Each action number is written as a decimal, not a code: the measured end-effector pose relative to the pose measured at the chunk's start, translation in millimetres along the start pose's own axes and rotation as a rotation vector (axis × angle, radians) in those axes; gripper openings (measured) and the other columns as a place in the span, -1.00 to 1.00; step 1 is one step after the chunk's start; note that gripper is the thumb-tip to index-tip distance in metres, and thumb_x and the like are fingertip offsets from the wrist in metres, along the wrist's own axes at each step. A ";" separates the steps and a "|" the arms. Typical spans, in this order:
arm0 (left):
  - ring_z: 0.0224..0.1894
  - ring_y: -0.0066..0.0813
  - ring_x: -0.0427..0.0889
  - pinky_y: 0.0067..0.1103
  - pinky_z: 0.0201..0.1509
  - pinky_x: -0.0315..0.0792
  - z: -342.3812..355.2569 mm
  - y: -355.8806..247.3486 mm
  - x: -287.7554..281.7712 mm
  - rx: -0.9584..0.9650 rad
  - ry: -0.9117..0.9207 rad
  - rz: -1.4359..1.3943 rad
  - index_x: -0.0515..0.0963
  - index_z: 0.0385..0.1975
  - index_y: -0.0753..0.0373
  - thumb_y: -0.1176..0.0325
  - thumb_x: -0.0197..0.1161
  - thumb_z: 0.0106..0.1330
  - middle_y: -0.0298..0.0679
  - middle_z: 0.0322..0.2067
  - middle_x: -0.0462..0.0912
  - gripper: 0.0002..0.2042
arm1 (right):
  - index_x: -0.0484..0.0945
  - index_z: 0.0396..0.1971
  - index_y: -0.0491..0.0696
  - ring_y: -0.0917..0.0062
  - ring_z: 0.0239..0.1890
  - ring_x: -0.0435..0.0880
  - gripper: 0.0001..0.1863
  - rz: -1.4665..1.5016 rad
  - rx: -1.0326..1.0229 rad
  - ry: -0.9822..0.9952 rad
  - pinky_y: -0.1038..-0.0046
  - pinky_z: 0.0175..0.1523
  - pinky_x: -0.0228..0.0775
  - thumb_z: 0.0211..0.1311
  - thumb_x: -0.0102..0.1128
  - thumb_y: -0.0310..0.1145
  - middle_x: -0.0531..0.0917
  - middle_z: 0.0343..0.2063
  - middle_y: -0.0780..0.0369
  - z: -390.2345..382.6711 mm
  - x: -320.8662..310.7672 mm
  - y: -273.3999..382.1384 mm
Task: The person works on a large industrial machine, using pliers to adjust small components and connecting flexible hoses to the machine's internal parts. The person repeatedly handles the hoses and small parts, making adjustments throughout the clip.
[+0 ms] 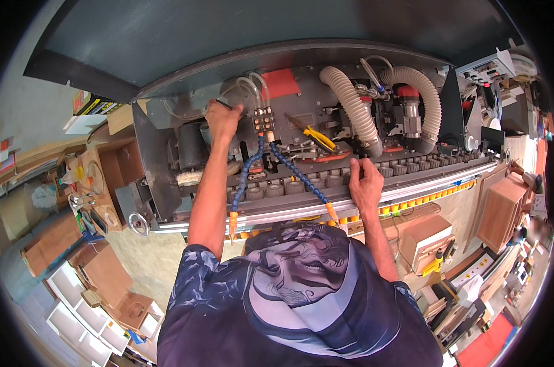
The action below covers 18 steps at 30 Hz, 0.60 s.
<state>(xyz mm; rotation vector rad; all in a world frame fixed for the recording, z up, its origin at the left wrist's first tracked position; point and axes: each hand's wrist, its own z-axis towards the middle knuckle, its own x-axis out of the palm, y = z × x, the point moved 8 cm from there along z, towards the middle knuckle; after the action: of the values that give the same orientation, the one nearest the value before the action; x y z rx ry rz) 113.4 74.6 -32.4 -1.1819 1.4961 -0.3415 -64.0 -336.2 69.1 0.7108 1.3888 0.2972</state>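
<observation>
My left hand (223,120) reaches over the back left of an open edge-banding machine (289,211). Its fingers are closed on a slim dark object (223,104), mostly hidden, whose kind I cannot make out. Clear thin hoses (250,85) curve beside that hand to a small metal valve block (264,120). Two blue jointed hoses (252,162) with orange nozzles hang from the block. My right hand (367,185) rests on the machine's front rail beside the row of rollers, thumb and fingers apart, holding nothing. Pliers with yellow handles (318,139) lie inside between my hands.
Two ribbed beige ducts (353,107) rise right of the pliers. The raised dark cover (289,24) spans the far side. A handwheel (138,224) sticks out at the left end. Wooden boxes (427,238) stand at right, and white shelving (84,306) at lower left.
</observation>
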 end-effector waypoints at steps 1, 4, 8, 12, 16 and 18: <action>-0.23 -0.05 0.87 -0.33 -0.15 0.70 2.2 -4.0 -0.3 0.026 0.001 0.118 0.51 0.08 0.65 0.29 0.62 0.22 0.16 -0.26 0.78 -0.39 | 0.57 -0.39 -0.11 0.12 -0.51 0.63 -0.70 0.003 0.009 0.003 0.12 -0.36 0.42 0.53 0.36 -0.26 0.62 -0.55 0.08 0.0 0.7 -1.1; -0.07 0.15 0.83 -0.21 0.08 0.67 0.8 -8.2 3.2 0.033 -0.005 0.307 0.51 0.01 0.59 0.27 0.64 0.17 0.23 -0.19 0.79 -0.41 | 0.61 -0.35 -0.15 0.07 -0.49 0.60 -0.71 0.007 0.029 0.026 0.16 -0.31 0.43 0.54 0.35 -0.26 0.65 -0.50 0.01 0.3 -0.3 1.9; -0.01 0.23 0.81 -0.16 0.18 0.66 1.3 -10.6 5.5 0.027 0.027 0.293 0.50 0.02 0.57 0.27 0.62 0.13 0.22 -0.15 0.80 -0.40 | 0.62 -0.35 -0.16 0.09 -0.49 0.60 -0.71 -0.011 0.039 0.036 0.17 -0.32 0.43 0.54 0.34 -0.25 0.65 -0.50 0.01 -0.1 0.1 0.6; -0.01 0.12 0.82 -0.21 0.16 0.65 4.8 -3.7 9.1 -0.040 0.004 0.289 0.54 0.03 0.51 0.31 0.57 0.09 0.07 -0.16 0.81 -0.44 | 0.62 -0.35 -0.15 0.10 -0.51 0.60 -0.70 -0.011 0.048 0.045 0.17 -0.33 0.42 0.55 0.34 -0.24 0.65 -0.51 0.02 1.8 -0.4 2.9; -0.10 -0.12 0.80 -0.34 0.06 0.61 3.3 -0.5 10.4 0.018 -0.025 0.142 0.60 -0.04 0.45 0.38 0.53 0.06 -0.09 -0.23 0.79 -0.53 | 0.62 -0.36 -0.15 0.10 -0.51 0.60 -0.69 -0.012 0.064 0.052 0.17 -0.33 0.42 0.54 0.35 -0.23 0.65 -0.52 0.04 1.9 0.9 0.2; -0.15 -0.22 0.78 -0.39 0.01 0.60 2.9 -7.1 10.7 0.045 0.009 0.158 0.61 -0.06 0.43 0.39 0.52 0.07 -0.14 -0.26 0.77 -0.57 | 0.61 -0.37 -0.14 0.11 -0.52 0.60 -0.69 -0.013 0.072 0.054 0.17 -0.33 0.41 0.54 0.35 -0.23 0.63 -0.54 0.05 1.7 1.5 -1.2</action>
<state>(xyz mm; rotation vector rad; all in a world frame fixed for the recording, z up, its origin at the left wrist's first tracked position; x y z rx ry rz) 120.9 63.9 -34.2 -1.0204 1.5706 -0.2725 -62.4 -336.7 67.3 0.7575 1.4607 0.2588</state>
